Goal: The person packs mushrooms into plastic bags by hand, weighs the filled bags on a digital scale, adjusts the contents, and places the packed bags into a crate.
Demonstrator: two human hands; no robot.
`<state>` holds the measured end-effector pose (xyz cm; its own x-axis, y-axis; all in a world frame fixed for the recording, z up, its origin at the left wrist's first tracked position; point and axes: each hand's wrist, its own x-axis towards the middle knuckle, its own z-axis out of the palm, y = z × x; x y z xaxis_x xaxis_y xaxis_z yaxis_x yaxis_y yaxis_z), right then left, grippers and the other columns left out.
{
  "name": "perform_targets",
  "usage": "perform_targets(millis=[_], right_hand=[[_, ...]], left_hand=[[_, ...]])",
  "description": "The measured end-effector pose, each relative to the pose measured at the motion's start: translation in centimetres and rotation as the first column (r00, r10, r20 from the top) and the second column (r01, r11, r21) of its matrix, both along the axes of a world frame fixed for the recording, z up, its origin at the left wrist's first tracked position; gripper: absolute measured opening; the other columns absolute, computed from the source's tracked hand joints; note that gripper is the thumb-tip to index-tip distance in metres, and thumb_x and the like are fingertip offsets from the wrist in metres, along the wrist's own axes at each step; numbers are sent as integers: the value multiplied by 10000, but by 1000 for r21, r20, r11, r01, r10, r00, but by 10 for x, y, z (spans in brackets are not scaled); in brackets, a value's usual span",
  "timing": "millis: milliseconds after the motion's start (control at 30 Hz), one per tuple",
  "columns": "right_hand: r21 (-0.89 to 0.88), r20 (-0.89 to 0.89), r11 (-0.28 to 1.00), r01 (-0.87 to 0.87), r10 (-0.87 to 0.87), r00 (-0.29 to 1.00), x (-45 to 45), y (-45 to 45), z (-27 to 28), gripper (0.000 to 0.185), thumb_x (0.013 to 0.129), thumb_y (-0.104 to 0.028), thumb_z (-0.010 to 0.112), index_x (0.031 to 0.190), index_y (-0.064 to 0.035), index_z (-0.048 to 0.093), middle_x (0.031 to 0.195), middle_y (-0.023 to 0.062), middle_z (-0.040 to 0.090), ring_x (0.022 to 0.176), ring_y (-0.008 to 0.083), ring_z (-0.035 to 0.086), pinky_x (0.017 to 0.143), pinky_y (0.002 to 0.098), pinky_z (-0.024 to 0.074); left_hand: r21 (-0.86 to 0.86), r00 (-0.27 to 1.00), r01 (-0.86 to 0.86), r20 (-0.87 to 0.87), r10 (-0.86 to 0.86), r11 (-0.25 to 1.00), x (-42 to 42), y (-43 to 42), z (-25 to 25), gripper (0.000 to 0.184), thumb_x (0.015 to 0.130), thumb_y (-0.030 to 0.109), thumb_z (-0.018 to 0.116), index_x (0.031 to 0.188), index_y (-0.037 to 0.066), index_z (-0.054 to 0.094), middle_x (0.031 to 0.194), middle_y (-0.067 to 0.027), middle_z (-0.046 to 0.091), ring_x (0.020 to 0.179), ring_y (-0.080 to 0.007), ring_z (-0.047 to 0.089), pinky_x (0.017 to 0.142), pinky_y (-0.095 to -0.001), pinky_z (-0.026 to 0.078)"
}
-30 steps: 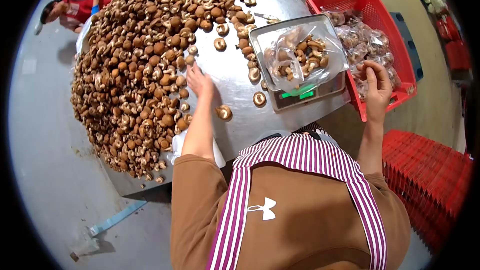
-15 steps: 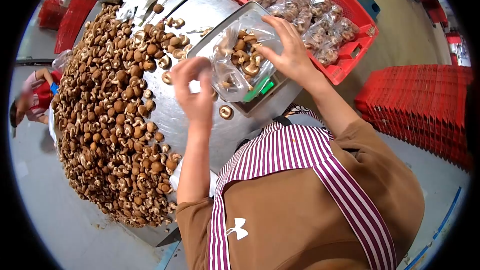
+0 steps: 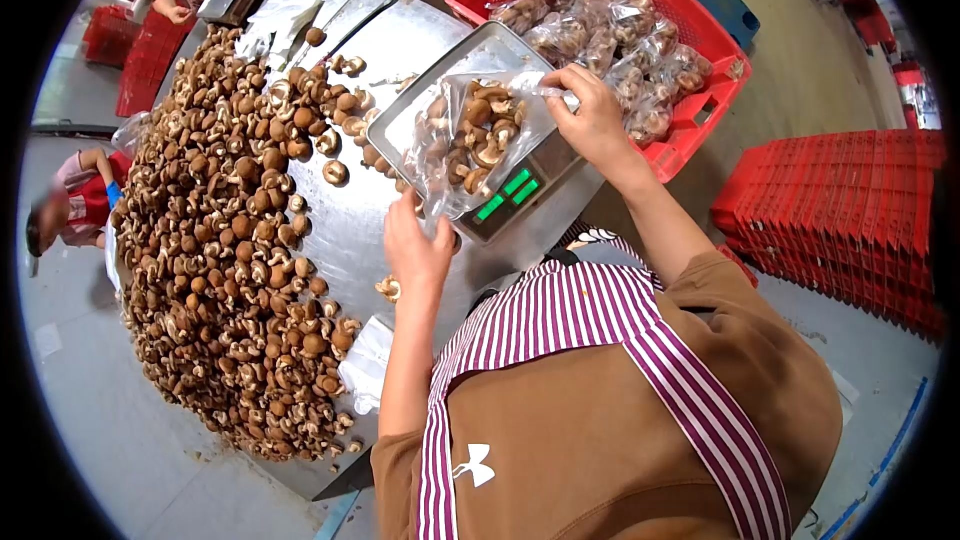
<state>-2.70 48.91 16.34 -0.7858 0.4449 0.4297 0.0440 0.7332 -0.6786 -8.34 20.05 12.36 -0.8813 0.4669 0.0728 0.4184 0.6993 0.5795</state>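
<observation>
A clear plastic bag (image 3: 425, 165) with several shiitake mushrooms (image 3: 485, 135) in it lies on the metal pan of a digital scale (image 3: 490, 32), whose green display (image 3: 507, 195) is lit. My right hand (image 3: 592, 120) pinches the bag's gathered edge on the right between thumb and fingers. At the bag's lower left corner is my left hand (image 3: 418, 248), its thumb and forefinger apart, fingertips by the plastic. Loose mushrooms lie close to this hand, one (image 3: 388, 288) at its wrist.
A large heap of mushrooms (image 3: 240, 240) covers the left of the metal table (image 3: 345, 210). Beyond the scale stands a red crate (image 3: 735, 70) of filled bags. Stacked red crates (image 3: 830, 220) stand at right. White plastic (image 3: 368, 365) lies near my left forearm. Two other people are at the far left.
My right hand has closed on the bag's edge and drawn it right. My left hand has come down to the bag's lower corner. The scale's display is now more exposed.
</observation>
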Motion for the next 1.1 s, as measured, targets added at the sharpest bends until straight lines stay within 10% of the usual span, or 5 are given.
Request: perform_targets(millis=[233,433,600,767,1100], right_hand=[[-96,25,972,-214,217,976,-34,6,14,185,883,-132,595,961,27,649,903,160,629,866,305,626,786,354,482],[-391,81,884,-257,311,947,-36,5,38,198,933,-158,578,963,22,656,905,80,676,848,137,614,796,300,484],[-716,-66,637,-285,345,936,-33,27,18,190,958,-135,546,952,22,653,864,39,678,835,117,624,800,276,498],[-728,-179,593,-344,320,930,-47,26,55,199,984,-127,511,957,15,647,870,61,676,881,128,628,834,272,489],[-805,27,480,-349,616,787,-48,21,63,216,1000,-112,494,1098,-21,663,992,56,691,916,130,643,835,289,536]], left_hand=[[404,887,-204,462,-6,892,-29,7,19,179,910,166,649,890,-12,651,780,-19,654,704,-93,570,627,-246,442],[-95,957,179,-214,-196,979,21,32,49,547,697,346,834,1097,60,595,1013,-119,607,952,-279,575,831,-406,450],[-199,997,72,33,-67,977,6,-9,5,316,796,186,746,1032,14,627,871,-139,622,887,-287,606,835,-405,435],[747,899,-313,433,-72,586,-35,21,92,141,987,103,545,942,11,643,958,-85,693,909,-142,626,878,-301,475],[753,808,-432,568,-159,497,-31,60,93,242,977,149,519,1127,-29,587,1013,-136,686,874,-187,639,857,-330,492]])
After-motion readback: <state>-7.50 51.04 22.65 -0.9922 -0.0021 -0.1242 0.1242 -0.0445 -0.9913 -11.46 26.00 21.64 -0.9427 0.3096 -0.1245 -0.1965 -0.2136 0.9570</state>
